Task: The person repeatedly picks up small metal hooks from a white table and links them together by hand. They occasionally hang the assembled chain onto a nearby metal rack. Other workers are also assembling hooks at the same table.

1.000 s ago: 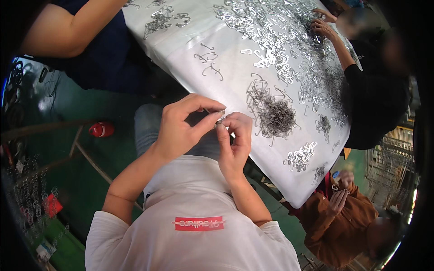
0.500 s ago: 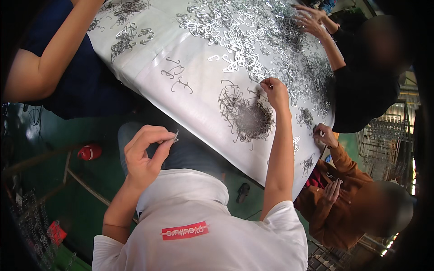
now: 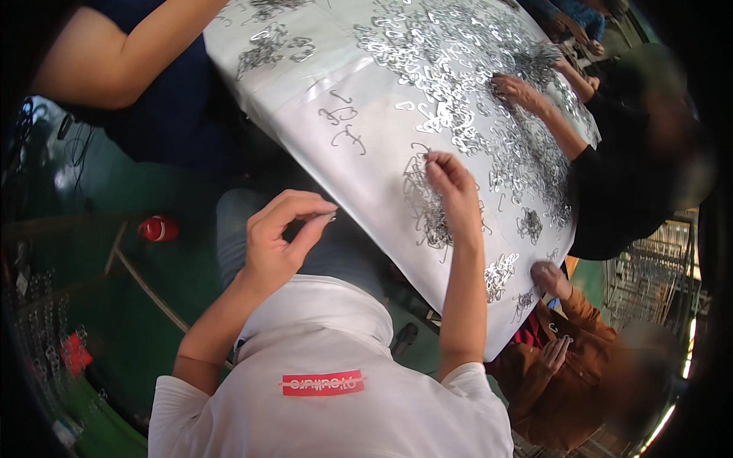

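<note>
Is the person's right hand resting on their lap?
No, the right hand is stretched out over the table, fingertips on a pile of metal hooks.

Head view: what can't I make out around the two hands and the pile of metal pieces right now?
- Small metal piece pinched in the left hand: too small to tell its shape, mostly covered by the fingers.
- Right hand on the dark tangled pile: its fingertips are curled under, so whether they grip a piece is hidden.
- White-covered table: its far end is cut off by the top edge.
- Shiny heap: single pieces blur together.
</note>
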`<move>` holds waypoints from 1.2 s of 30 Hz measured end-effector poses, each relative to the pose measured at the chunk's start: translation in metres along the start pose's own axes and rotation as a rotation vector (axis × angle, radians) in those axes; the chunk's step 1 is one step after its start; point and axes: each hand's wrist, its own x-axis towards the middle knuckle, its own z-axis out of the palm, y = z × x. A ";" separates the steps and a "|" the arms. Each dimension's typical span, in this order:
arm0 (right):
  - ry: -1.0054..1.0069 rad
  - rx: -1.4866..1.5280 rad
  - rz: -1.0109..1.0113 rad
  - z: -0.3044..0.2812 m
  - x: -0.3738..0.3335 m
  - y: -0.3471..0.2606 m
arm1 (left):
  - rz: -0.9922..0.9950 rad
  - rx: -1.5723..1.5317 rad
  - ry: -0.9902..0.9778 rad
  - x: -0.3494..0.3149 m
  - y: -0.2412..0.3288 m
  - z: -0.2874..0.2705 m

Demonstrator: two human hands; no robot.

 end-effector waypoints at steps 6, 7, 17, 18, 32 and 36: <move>-0.127 0.426 0.087 0.076 -0.069 -0.047 | -0.015 -0.015 0.008 -0.007 0.000 0.004; -0.123 0.426 0.067 0.082 -0.075 -0.052 | -0.014 -0.010 0.008 -0.008 0.001 0.004; -0.020 0.379 -0.089 0.103 -0.086 -0.050 | -0.013 -0.024 0.063 -0.015 -0.001 0.014; 0.004 0.383 -0.107 0.106 -0.086 -0.048 | -0.010 -0.023 0.064 -0.015 -0.002 0.015; 0.062 0.173 -0.272 0.095 -0.087 -0.034 | 0.222 0.348 -0.192 0.131 -0.109 0.100; 0.107 0.180 -0.273 0.090 -0.087 -0.031 | 0.186 0.599 -0.281 0.159 -0.130 0.152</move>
